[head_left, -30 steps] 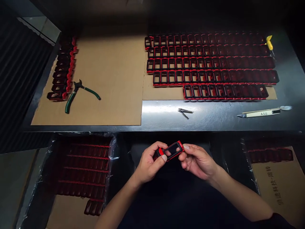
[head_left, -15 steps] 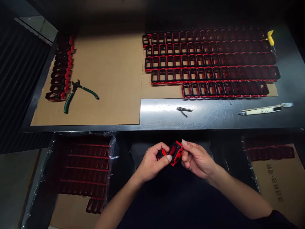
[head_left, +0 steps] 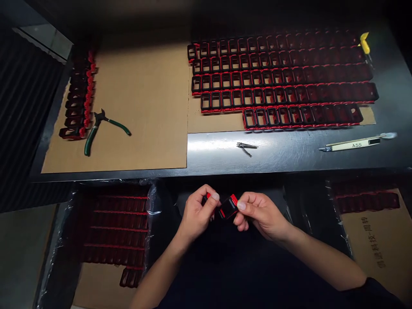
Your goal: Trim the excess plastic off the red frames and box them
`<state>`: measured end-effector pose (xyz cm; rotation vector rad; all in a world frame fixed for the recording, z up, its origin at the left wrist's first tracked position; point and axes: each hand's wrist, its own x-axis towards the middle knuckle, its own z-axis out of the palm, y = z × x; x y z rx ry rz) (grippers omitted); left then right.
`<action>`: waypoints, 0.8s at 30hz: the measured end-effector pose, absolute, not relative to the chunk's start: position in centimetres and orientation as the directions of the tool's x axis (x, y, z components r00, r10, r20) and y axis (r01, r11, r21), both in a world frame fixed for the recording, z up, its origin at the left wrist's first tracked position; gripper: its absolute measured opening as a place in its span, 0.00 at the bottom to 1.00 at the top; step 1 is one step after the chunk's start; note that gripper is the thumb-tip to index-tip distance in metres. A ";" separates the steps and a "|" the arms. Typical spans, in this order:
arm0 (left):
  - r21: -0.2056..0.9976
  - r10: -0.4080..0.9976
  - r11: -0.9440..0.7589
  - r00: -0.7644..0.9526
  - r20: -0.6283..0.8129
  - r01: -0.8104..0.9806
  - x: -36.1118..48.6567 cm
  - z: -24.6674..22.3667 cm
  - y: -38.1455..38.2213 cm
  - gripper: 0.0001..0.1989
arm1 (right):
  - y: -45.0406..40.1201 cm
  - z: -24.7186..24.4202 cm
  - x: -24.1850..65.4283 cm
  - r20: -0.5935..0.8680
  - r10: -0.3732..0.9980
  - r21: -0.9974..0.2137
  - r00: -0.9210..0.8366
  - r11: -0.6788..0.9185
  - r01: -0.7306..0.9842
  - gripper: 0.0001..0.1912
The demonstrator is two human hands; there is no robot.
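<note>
In front of my body, below the bench's front edge, both hands are closed in pinches. My right hand (head_left: 261, 213) grips a small black-and-red rectangular plastic frame (head_left: 228, 207) by its right edge, between thumb and fingers. Close to its left side is my left hand (head_left: 198, 213), with the thumb pressed against the fingers. A second red-and-black piece (head_left: 208, 197) shows partly in that hand, mostly hidden by the fingers. Whether the left fingertips also touch the first frame, I cannot tell.
Rows of similar frames (head_left: 236, 80) stand on the bench, with another column (head_left: 75, 105) at left. Green-handled pliers (head_left: 91, 139) lie on cardboard (head_left: 144, 107). Small metal clippers (head_left: 247, 146), a craft knife (head_left: 350, 145) and a yellow-handled tool (head_left: 365, 44) also lie there. Plastic-lined bins (head_left: 149, 223) flank me.
The frame has turned and moved slightly left, and my right hand now grips its edge. My left hand has shifted left and up, its thumb off that frame's near side. The view has tilted slightly.
</note>
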<state>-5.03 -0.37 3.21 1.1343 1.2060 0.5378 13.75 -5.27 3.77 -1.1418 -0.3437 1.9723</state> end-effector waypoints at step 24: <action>0.975 0.857 0.127 0.474 -0.201 0.183 -5.0 2.9 -2.3 0.39 | -6.6 1.7 14.3 -0.221 0.941 -0.942 -0.258 -0.274 -0.194 0.08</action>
